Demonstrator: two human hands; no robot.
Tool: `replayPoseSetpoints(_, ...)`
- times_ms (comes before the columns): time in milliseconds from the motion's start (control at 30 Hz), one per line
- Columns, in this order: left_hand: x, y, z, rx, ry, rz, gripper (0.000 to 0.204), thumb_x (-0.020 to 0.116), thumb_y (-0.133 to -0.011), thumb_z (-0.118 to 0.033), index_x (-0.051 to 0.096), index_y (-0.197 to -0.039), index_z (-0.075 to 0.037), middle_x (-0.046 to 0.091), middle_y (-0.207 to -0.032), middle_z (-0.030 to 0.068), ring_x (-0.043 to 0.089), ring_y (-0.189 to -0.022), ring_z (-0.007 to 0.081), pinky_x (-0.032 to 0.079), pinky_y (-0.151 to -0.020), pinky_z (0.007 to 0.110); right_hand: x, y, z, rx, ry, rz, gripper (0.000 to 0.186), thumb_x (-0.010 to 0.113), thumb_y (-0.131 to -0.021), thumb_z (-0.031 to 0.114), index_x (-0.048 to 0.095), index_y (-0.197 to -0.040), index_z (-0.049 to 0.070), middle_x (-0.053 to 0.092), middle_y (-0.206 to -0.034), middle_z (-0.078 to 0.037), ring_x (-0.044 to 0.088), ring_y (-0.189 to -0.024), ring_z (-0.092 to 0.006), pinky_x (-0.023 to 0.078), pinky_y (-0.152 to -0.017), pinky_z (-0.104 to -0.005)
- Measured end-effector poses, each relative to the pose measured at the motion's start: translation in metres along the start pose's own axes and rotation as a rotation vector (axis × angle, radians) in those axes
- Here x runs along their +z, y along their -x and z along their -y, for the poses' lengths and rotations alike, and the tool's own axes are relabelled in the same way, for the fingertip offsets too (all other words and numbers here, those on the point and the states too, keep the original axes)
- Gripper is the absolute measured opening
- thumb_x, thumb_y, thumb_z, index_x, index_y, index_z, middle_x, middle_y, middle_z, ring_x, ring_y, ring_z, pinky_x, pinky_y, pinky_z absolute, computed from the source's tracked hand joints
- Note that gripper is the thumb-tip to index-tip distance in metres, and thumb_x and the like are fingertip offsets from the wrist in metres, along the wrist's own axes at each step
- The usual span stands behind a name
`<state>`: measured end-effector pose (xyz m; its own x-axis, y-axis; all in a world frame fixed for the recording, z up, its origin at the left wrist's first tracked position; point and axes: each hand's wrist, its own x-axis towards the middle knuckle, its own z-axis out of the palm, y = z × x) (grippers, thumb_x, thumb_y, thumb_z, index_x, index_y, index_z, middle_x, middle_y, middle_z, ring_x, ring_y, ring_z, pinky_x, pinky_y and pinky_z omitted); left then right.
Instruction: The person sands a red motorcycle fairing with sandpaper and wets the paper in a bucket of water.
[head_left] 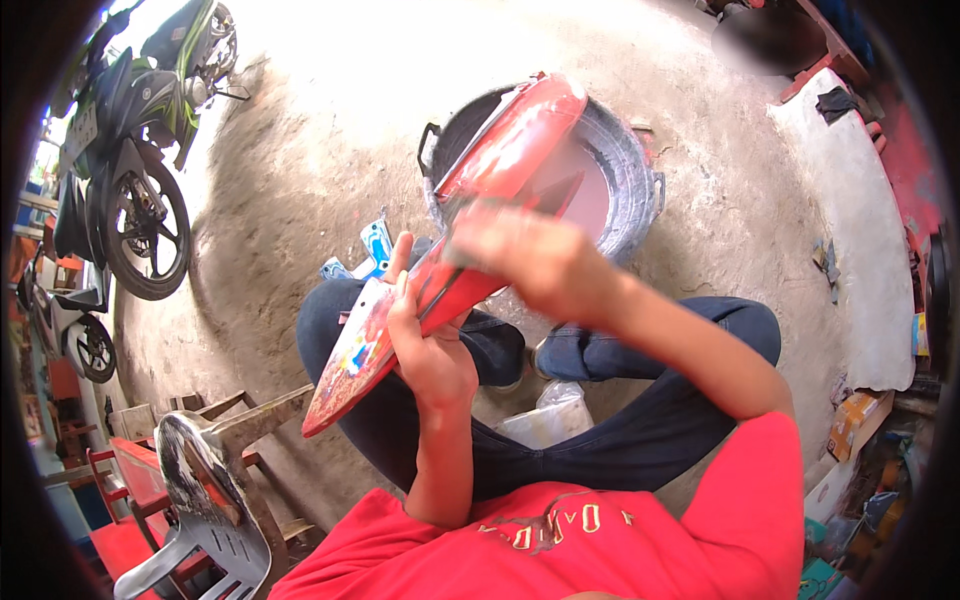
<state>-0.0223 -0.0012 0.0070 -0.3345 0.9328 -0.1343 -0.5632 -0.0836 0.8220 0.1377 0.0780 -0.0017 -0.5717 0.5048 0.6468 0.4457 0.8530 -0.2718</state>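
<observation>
A red panel is grasped by the curled left hand. Toward one o'clock, it is overlapped by the blurred right hand; whether its fingers grip cannot be told.

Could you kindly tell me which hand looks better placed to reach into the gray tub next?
Probably the right hand: it is nearer the gray tub, while the left hand holds the red body panel toward its near end. Blur hides whether the right hand's grip is closed on anything.

Two hands, one red panel, one tub, at least two motorcycles.
</observation>
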Motion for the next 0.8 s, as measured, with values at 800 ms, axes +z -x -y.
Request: replayPoseSetpoints(800, 0.007, 0.002, 0.0, 0.019, 0.025, 0.004, 0.059, 0.031, -0.109, -0.031, 0.035, -0.156, 0.005, 0.063, -0.135, 0.0271, 0.068, -0.121, 0.0344, 0.059, -0.1, 0.047, -0.004, 0.0, -0.054, 0.439, -0.056, 0.052, 0.037, 0.056, -0.091, 0.007, 0.069, -0.125, 0.005, 0.072, -0.126, -0.018, 0.07, -0.117, -0.032, 0.055, -0.103, -0.0418)
